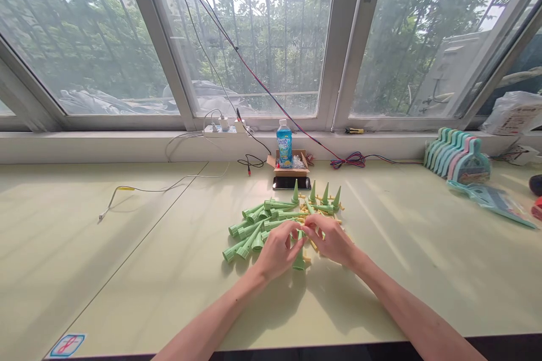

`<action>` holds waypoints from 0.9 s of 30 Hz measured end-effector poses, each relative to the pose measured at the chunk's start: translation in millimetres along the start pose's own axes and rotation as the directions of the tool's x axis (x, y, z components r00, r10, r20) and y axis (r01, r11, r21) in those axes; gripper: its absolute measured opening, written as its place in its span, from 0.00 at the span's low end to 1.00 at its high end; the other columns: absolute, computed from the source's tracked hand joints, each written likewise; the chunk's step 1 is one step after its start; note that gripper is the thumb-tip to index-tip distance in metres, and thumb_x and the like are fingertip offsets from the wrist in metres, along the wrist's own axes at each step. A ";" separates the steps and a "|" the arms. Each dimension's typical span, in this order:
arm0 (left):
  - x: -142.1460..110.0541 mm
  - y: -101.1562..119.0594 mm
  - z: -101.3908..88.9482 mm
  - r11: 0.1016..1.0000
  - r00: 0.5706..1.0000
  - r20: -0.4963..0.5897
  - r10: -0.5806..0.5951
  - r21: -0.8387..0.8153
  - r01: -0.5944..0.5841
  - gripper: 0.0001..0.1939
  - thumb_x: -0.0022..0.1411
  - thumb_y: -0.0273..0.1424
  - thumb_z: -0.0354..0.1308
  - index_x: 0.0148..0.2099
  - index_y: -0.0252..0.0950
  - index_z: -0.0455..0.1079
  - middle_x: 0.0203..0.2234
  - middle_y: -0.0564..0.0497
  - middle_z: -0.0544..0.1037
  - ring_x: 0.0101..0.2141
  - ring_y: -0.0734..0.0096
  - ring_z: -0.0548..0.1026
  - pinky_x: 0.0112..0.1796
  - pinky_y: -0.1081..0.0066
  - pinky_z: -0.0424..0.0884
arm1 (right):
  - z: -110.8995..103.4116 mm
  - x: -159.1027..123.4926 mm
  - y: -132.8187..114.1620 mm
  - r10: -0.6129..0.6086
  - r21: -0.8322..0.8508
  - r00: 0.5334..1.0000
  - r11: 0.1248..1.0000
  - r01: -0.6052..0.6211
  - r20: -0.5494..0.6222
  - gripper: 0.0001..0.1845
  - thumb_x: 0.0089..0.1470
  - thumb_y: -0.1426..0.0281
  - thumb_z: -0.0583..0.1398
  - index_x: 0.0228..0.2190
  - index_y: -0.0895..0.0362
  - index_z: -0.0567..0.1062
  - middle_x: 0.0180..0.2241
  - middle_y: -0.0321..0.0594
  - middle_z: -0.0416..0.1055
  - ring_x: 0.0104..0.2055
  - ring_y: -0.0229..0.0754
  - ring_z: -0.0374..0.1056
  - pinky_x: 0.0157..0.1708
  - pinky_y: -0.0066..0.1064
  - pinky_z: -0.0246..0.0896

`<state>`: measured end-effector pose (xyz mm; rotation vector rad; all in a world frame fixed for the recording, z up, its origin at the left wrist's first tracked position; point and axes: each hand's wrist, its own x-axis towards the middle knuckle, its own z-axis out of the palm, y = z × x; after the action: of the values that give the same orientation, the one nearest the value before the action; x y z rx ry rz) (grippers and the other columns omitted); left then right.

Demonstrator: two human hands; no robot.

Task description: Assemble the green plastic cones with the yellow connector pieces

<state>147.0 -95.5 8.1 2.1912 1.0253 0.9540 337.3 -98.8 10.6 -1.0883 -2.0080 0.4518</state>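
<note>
Partly hidden: green cone (299, 259) pinched between left hand (277, 251) and right hand (332, 240); grip contact unclear.

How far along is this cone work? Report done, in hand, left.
Done, it seems: four green cones stand upright behind the pile. In hand: left hand and right hand meet on one green cone. Left: a heap of lying cones and scattered yellow pieces.
</note>
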 end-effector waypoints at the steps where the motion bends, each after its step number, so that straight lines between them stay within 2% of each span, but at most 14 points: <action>1: 0.1 0.0 0.1 1.000 1.000 0.003 0.003 -0.002 -0.003 0.06 0.66 0.31 0.54 0.43 0.36 0.70 0.33 0.51 0.73 0.22 0.78 0.61 0.26 0.74 0.62 | 0.5 -0.3 0.3 0.002 0.000 1.000 1.000 -0.002 0.008 0.11 0.66 0.65 0.53 0.33 0.54 0.71 0.28 0.37 0.73 0.28 0.38 0.67 0.29 0.28 0.61; 12: 1.5 -0.9 1.3 0.998 0.998 -0.031 0.055 0.007 -0.055 0.07 0.67 0.25 0.50 0.40 0.35 0.69 0.31 0.51 0.72 0.24 0.76 0.65 0.28 0.74 0.63 | 2.3 -0.4 -2.2 0.011 -0.046 0.999 0.999 -0.010 0.030 0.11 0.64 0.64 0.55 0.30 0.55 0.69 0.24 0.34 0.67 0.24 0.36 0.60 0.27 0.27 0.56; 19: 1.3 -1.3 1.8 0.997 0.998 -0.036 0.060 0.042 -0.059 0.08 0.66 0.23 0.50 0.39 0.35 0.70 0.30 0.52 0.71 0.24 0.76 0.66 0.29 0.74 0.63 | 2.5 -0.9 -1.3 -0.023 -0.013 0.999 1.000 0.023 0.032 0.06 0.62 0.69 0.55 0.32 0.55 0.68 0.24 0.33 0.67 0.25 0.35 0.61 0.27 0.27 0.57; 27: 0.7 1.0 -0.8 0.998 0.999 -0.028 0.018 0.067 -0.016 0.08 0.69 0.31 0.50 0.40 0.36 0.69 0.30 0.52 0.74 0.23 0.75 0.65 0.28 0.73 0.63 | 2.5 1.6 2.3 -0.052 -0.007 0.991 0.999 0.052 -0.120 0.04 0.59 0.73 0.56 0.31 0.55 0.68 0.24 0.33 0.65 0.24 0.35 0.60 0.25 0.26 0.58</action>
<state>147.2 -95.4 9.6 2.2504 1.0678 0.9748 336.1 -96.1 8.4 -1.0382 -1.9275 0.3473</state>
